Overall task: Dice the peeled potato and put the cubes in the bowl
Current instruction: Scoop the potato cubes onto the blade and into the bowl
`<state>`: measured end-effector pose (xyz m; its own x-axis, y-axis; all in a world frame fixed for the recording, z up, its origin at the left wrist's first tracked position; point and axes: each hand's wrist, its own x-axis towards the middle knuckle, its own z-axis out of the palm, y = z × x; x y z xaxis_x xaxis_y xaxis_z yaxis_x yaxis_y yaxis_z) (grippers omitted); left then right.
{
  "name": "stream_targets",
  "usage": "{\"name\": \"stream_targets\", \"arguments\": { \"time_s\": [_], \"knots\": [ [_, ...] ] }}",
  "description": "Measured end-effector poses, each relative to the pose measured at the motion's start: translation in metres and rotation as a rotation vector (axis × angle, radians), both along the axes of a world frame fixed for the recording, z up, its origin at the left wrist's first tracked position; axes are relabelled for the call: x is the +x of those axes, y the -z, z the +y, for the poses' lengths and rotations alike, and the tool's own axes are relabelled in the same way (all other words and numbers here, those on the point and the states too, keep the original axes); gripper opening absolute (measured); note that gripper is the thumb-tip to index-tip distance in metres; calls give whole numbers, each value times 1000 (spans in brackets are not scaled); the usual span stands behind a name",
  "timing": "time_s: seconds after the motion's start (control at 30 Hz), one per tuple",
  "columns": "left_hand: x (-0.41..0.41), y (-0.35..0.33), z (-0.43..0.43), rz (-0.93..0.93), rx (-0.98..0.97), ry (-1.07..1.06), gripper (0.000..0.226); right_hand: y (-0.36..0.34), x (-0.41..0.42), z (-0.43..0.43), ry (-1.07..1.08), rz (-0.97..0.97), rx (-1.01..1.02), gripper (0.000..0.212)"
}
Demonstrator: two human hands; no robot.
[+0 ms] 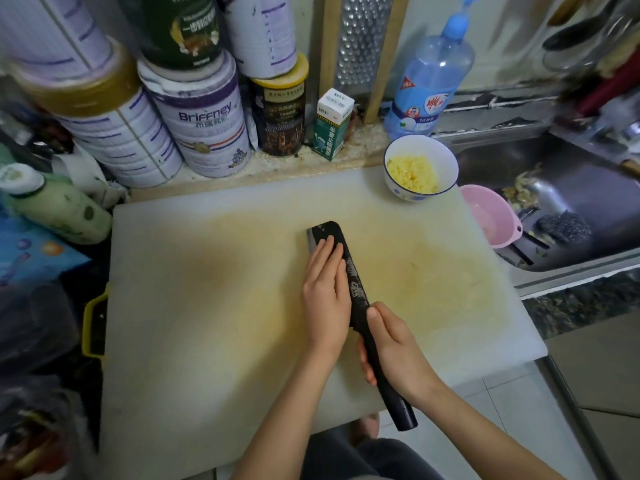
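A white bowl (420,168) with a blue rim stands at the far right corner of the white cutting board (214,306) and holds yellow potato cubes (412,173). A black knife (360,306) lies across the middle of the board, blade pointing away from me. My right hand (394,351) grips its black handle. My left hand (325,296) rests flat on the side of the blade with straight fingers. No potato shows on the board.
Stacked tins (204,116), a small carton (332,124) and a metal grater (363,39) line the back wall. A blue bottle (429,81) stands behind the bowl. A pink basin (491,216) sits at the edge of the steel sink (561,188) on the right.
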<state>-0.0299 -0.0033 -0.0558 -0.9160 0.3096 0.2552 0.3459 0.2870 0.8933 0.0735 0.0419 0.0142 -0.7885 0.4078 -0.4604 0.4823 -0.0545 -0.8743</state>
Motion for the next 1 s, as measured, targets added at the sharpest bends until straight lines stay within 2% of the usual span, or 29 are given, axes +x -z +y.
{"name": "stream_targets", "arguments": {
  "time_s": [0.37, 0.63, 0.8, 1.0],
  "knots": [
    [-23, -40, 58, 81, -25, 18, 36, -27, -16, 64, 1, 93, -37, 29],
    [-35, -69, 155, 71, -108, -24, 38, -39, -29, 170, -52, 122, -54, 30],
    [-49, -66, 219, 85, -62, -34, 37, -41, -42, 240, -94, 140, -71, 29],
    [-64, -58, 264, 124, -137, -75, 38, -33, -56, 294, -151, 120, -77, 29]
  ]
}}
